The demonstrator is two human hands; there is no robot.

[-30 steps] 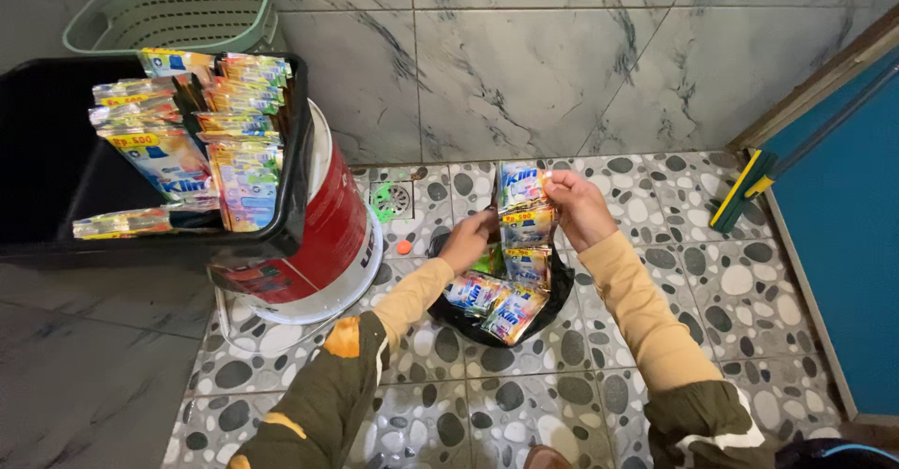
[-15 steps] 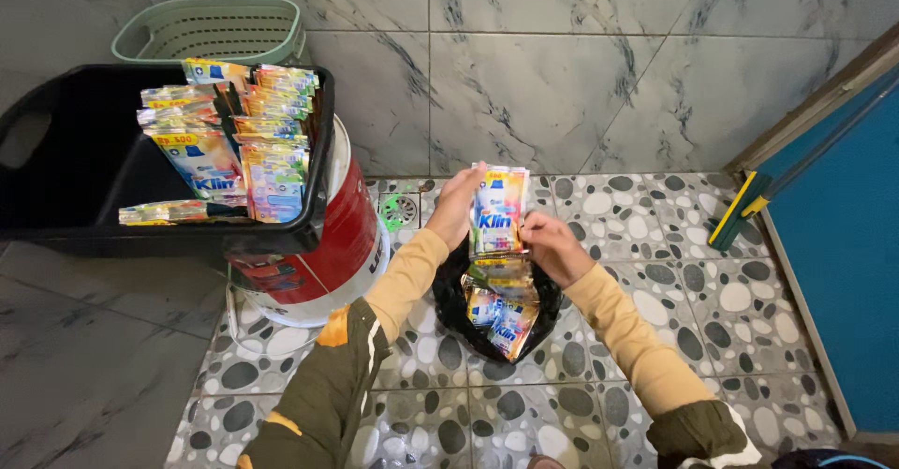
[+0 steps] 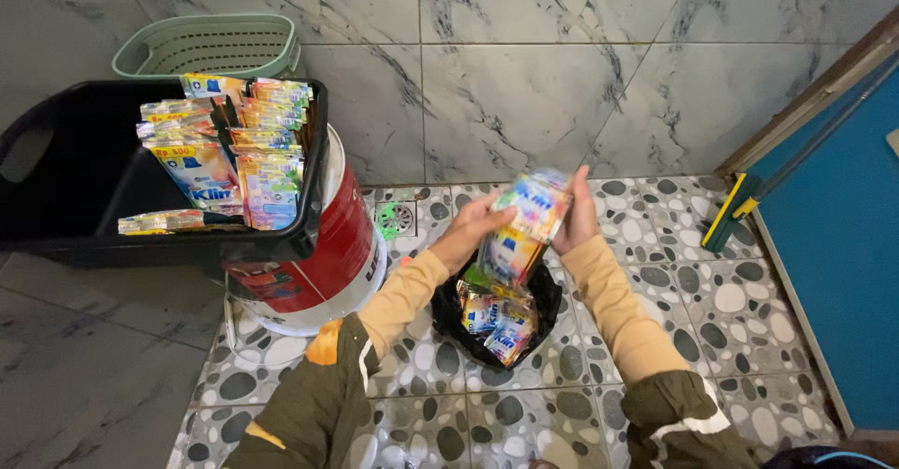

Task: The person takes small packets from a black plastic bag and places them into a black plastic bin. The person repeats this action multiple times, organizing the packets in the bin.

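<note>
Basket point(image 3: 201, 46): pale green, slotted, stands at the far left against the marble wall point(image 3: 524, 66); its inside is not visible.
Black tub point(image 3: 89, 174): a wide plastic tub with a cut-out handle at its left end, resting on top of the bucket; its left half shows bare black bottom.
Tub contents: rows of colourful sachets point(image 3: 229, 146) stand upright along the right wall of the tub, and one strip lies flat beside them on the tub's bottom.
Bucket point(image 3: 332, 254): red and white, round, under the right end of the tub, standing on the pebble-patterned floor point(image 3: 655, 197).
Drain point(image 3: 395, 216): small round grate in the floor, just right of the bucket, near the wall.
Left hand point(image 3: 473, 230): the grip is closed on the left edge of a strip of sachets, fingers wrapped behind it.
Sachet strip point(image 3: 524, 226): bright, blurred, held tilted between both hands, directly above the black bag.
Black bag point(image 3: 543, 300): an open plastic bag on the floor between the forearms; more blue and yellow sachets point(image 3: 496, 324) lie heaped inside it, touching the hanging lower end of the strip.
Right hand point(image 3: 581, 214): the grip is clasped on the strip's right edge, thumb side toward the strip.
Squeegee point(image 3: 740, 209): green and yellow head, leaning by the blue door point(image 3: 833, 244) at the far right.
</note>
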